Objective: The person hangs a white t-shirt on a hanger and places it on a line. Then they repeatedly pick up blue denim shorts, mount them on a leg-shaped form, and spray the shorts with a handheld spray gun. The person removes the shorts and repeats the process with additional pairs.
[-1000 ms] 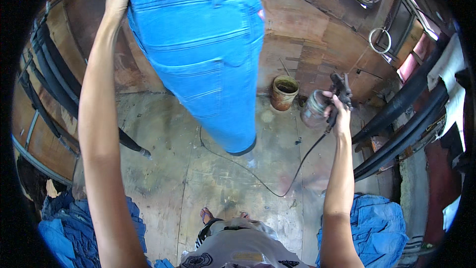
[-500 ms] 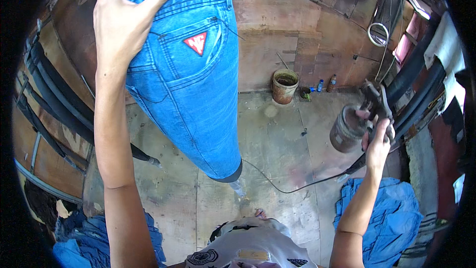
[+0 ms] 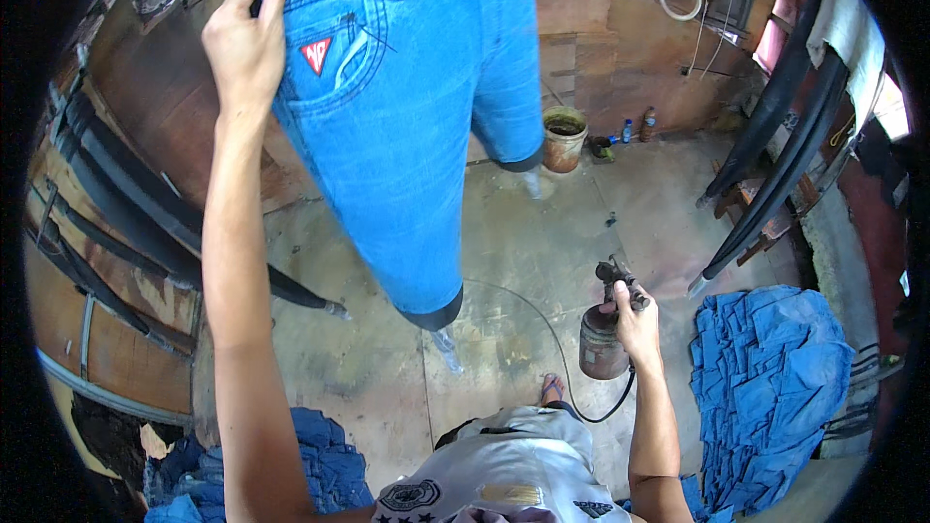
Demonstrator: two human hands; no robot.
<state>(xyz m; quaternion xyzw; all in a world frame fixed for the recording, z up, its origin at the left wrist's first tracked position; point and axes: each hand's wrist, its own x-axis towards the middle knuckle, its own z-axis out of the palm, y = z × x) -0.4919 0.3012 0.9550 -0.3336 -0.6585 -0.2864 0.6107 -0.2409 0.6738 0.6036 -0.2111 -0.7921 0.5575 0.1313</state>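
Observation:
A pair of blue denim shorts (image 3: 387, 126) hangs on a dark two-legged form, whose black ends and clear tips show below the hems. At the waistband's left side my left hand (image 3: 249, 48) grips the denim, its fingertips partly hidden behind the edge. A red triangular patch (image 3: 316, 55) and loose threads sit by the front pocket. My right hand (image 3: 636, 315) is wrapped around the handle of a spray gun (image 3: 620, 286), held low and apart from the shorts. Under the gun hangs its stained metal cup (image 3: 603, 341). A hose runs from it behind the shorts.
Piles of folded denim lie at the right (image 3: 765, 397) and lower left (image 3: 320, 446). Black padded forms (image 3: 775, 174) hang on the right, with more black forms (image 3: 136, 184) on the left. A dirty bucket (image 3: 564, 140) and small bottles (image 3: 648, 124) stand by the back wall.
The shorts have swung around, so both legs now show instead of one side. My right hand has brought the spray gun left and closer to my body. My left hand stays at the waistband.

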